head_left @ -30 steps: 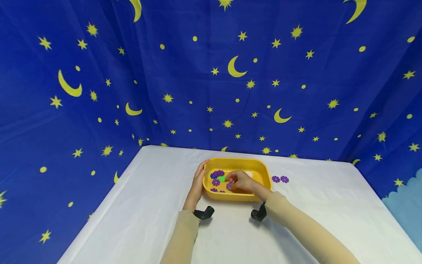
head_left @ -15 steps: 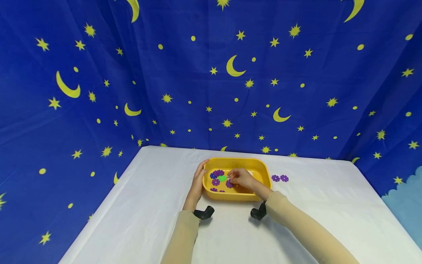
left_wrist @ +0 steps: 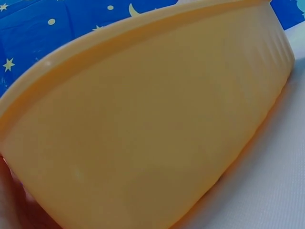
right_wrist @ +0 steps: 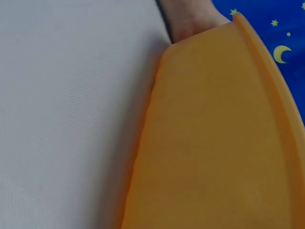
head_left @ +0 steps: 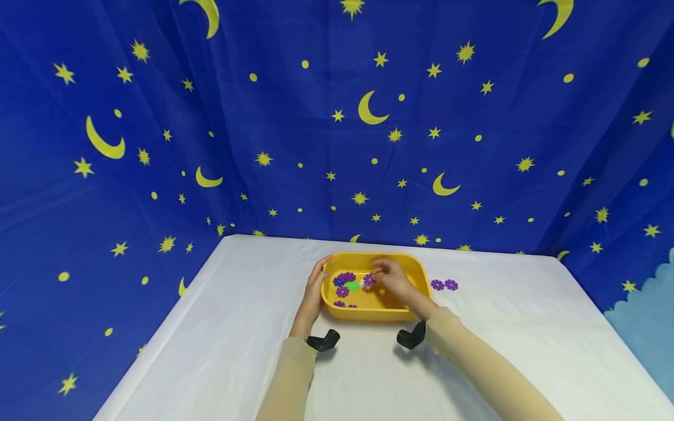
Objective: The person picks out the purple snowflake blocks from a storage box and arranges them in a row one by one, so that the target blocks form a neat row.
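Note:
A shallow yellow plastic tub (head_left: 368, 314) sits near the back of the white table. My left hand (head_left: 312, 298) holds its left end, with the thumb over the rim. Over the tub's inside, my right hand (head_left: 394, 279) pinches a purple snowflake disc (head_left: 369, 280) between thumb and fingers. A white disc (head_left: 363, 285) shows just below that one, partly covered. To the left in the tub lie a green disc (head_left: 353, 286), a blue disc (head_left: 337, 282) and several purple discs (head_left: 342, 292). Both wrist views show mostly the tub's outer wall (left_wrist: 143, 119).
Two purple discs (head_left: 444, 285) lie side by side on the table (head_left: 505, 316), right of the tub. A blue curtain (head_left: 295, 128) with yellow moons and stars stands behind and at both sides. Black wrist mounts (head_left: 412, 336) jut inward from both wrists.
My right hand has risen up and back from the tub's floor, bringing the purple disc with it. The white disc beneath now shows. My left hand keeps its hold on the tub.

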{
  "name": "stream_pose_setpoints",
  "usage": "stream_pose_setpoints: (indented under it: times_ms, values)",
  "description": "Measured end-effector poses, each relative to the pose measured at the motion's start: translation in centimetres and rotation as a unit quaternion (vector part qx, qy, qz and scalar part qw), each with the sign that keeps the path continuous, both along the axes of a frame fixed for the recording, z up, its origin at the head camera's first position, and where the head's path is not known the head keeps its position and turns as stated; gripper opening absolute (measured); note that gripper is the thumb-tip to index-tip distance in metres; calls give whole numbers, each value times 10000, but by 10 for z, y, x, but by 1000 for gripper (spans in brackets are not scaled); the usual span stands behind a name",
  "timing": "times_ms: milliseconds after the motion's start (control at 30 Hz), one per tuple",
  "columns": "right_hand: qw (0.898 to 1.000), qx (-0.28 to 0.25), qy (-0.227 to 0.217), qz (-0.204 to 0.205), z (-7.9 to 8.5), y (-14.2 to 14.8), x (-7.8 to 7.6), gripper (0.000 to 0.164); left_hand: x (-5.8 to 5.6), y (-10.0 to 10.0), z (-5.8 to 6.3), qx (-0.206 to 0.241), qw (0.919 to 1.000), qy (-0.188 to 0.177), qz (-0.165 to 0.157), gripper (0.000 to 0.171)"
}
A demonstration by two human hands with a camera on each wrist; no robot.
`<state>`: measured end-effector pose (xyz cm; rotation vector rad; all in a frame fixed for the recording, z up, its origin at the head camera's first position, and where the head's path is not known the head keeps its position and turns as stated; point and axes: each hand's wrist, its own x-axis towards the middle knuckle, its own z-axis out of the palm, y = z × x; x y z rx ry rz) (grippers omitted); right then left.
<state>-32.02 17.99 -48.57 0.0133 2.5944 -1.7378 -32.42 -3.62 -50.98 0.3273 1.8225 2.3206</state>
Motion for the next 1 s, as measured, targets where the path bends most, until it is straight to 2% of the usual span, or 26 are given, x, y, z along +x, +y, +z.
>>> stream_pose_setpoints:
  times_ms: [100,267,500,633,800,1000]
  values:
    - [9994,-218,209,-171,1,1,0,32,5,-1,7,1,10000,28,-68,50]
    - [9971,-513,406,-393,6,4,2,31,5,-1,6,74,9999,61,-130,52]
    - [9947,-790,102,-645,14,14,6,33,-4,1,-9,158,9998,-72,24,52]
    - [9929,-924,73,-751,16,25,9,34,-10,3,-17,111,9998,-50,143,51]
    - [9904,-1070,95,-872,19,41,14,34,-11,3,-18,24,9997,-22,226,50]
    - [9879,-1066,118,-1122,29,55,20,36,-10,0,-13,24,9999,-74,92,50]
